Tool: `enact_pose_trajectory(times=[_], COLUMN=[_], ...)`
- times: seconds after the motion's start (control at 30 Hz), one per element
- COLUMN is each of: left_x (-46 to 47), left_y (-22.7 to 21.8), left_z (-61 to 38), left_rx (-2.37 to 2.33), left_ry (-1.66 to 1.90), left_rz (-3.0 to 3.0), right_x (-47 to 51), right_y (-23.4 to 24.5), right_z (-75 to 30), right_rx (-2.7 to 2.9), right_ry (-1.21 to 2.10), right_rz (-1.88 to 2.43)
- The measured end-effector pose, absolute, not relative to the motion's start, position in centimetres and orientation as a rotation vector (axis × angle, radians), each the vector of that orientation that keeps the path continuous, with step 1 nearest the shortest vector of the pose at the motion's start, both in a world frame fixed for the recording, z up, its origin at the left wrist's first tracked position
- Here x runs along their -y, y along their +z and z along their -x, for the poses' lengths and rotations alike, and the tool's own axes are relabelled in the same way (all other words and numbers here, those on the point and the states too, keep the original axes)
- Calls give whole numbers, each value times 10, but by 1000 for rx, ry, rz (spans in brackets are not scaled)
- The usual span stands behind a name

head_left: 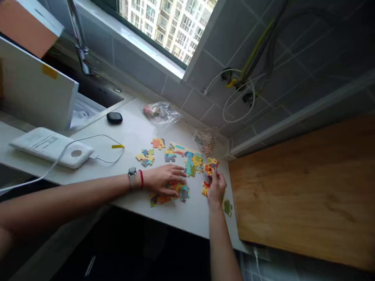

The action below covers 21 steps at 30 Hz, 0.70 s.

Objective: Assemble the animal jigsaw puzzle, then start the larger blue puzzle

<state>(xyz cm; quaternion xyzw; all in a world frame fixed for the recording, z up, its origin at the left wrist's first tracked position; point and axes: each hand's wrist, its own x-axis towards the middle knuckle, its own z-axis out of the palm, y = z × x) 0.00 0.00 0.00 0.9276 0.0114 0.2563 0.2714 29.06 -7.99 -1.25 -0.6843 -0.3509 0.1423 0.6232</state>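
Observation:
Colourful jigsaw pieces lie scattered on a white countertop [137, 132]. My left hand [164, 178], with a watch and a red band at the wrist, lies flat with fingers stretched over a joined puzzle section [168, 195]. My right hand [216, 187] pinches a small puzzle piece [211, 168] at the right edge of a larger joined section [190, 158]. Loose pieces [145, 157] sit further left, and one piece [227, 207] lies near the counter's front edge.
A wooden board [304, 187] fills the right side. Two clear plastic bags [162, 112] [205, 141] lie near the tiled wall. A black case [114, 118], a white device with cable [52, 147], a white box [35, 89] and a sink with tap [82, 50] sit left.

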Motion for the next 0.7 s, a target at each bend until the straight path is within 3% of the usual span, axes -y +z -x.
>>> enact_pose_trajectory(times=[0.27, 0.7], left_x=[23, 29], left_y=[1, 36], left_z=[8, 27], left_rx=[-73, -349], left_ry=[613, 366], left_rz=[-2587, -2753], right_x=[112, 172], right_y=[10, 7], right_z=[-286, -236], right_rx=[747, 943], right_ry=[306, 863], right_rz=[1553, 1619])
